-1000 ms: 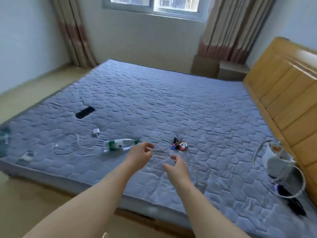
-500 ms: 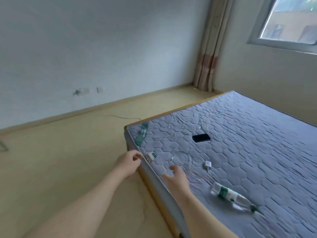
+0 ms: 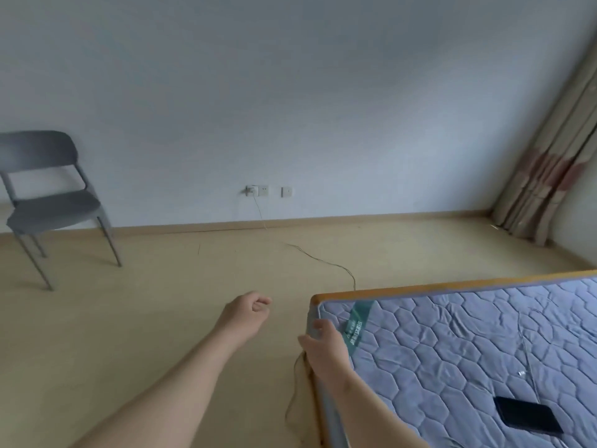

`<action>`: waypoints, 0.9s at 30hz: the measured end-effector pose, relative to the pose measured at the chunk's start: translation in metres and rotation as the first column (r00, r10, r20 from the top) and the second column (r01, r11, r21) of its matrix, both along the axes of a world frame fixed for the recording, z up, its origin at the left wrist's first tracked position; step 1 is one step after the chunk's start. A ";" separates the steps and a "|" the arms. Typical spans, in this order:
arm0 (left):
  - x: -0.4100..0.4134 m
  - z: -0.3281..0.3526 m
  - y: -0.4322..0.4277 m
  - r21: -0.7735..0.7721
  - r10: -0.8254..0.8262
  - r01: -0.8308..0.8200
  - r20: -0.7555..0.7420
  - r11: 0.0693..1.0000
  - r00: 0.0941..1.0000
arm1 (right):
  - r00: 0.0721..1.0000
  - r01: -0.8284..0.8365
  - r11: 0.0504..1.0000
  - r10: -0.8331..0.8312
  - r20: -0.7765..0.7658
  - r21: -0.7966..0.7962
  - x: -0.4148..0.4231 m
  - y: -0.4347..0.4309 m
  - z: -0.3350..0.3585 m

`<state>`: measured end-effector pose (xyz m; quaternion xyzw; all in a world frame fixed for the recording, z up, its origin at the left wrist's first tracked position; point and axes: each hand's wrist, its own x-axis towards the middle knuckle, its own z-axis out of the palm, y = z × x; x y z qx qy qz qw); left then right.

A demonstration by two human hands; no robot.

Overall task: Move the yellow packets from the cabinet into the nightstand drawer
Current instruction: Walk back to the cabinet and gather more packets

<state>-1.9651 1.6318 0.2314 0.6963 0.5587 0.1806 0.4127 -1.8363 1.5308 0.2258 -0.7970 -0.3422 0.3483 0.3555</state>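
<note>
Two bare hands are out in front, both holding nothing. The left hand (image 3: pixel 248 313) hangs over the wooden floor (image 3: pixel 145 334), fingers loosely curled in towards the palm. The right hand (image 3: pixel 323 347) sits at the left edge of the mattress (image 3: pixel 452 350), just short of its far-left corner, fingers relaxed and thumb out to the side; I can't tell whether it touches the fabric.

A green label strip (image 3: pixel 357 321) crosses that corner just beside the right hand. Down by the mattress's near edge lies a flat black device (image 3: pixel 528 420), with a thin cable (image 3: pixel 529 360) trailing across the quilting towards it.

Over on the left a grey chair (image 3: pixel 48 202) stands against the wall. A cord (image 3: pixel 323 258) runs from the wall sockets (image 3: pixel 258 190) across the floor to the bed's corner, and a curtain (image 3: pixel 549 176) hangs at the right.

The yellow packets, the cabinet and the nightstand drawer are all outside this view.
</note>
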 end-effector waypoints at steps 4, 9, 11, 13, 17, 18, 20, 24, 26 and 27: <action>0.057 0.013 0.079 -0.033 0.043 -0.041 0.057 0.999 0.997 | 0.998 -0.051 0.999 0.051 0.022 -0.010 0.057 0.100 0.006; 0.087 0.021 0.178 -0.043 0.093 -0.091 0.051 0.995 0.994 | 0.995 -0.100 0.994 0.100 -0.016 -0.032 0.094 0.205 0.009; 0.097 0.016 0.221 -0.055 0.111 -0.108 0.042 0.993 0.993 | 0.994 -0.107 0.994 0.106 -0.030 -0.032 0.105 0.245 0.006; 0.109 0.010 0.267 -0.061 0.098 -0.096 0.033 0.994 0.995 | 0.994 -0.101 0.994 0.100 -0.033 -0.037 0.118 0.289 -0.001; 0.140 -0.005 0.367 -0.071 0.038 -0.033 0.068 0.997 0.997 | 0.998 -0.024 1.000 0.023 -0.055 -0.017 0.143 0.385 -0.016; 0.145 -0.007 0.388 -0.076 0.032 -0.026 0.079 0.997 0.996 | 0.998 -0.003 1.000 0.003 -0.065 -0.009 0.148 0.407 -0.016; 0.161 -0.013 0.445 -0.097 0.005 0.005 0.105 0.995 0.994 | 0.994 0.058 0.998 -0.057 -0.088 0.006 0.160 0.464 -0.020; 0.191 -0.005 0.554 -0.106 -0.056 0.065 0.087 0.992 0.995 | 0.979 0.159 0.987 -0.156 -0.132 0.011 0.185 0.568 -0.011; 0.213 -0.001 0.599 -0.109 -0.084 0.092 0.075 0.990 0.994 | 0.969 0.203 0.979 -0.200 -0.144 0.007 0.201 0.607 -0.009; 0.226 -0.001 0.618 -0.113 -0.106 0.113 0.070 0.987 0.992 | 0.965 0.225 0.974 -0.221 -0.143 0.010 0.210 0.621 -0.010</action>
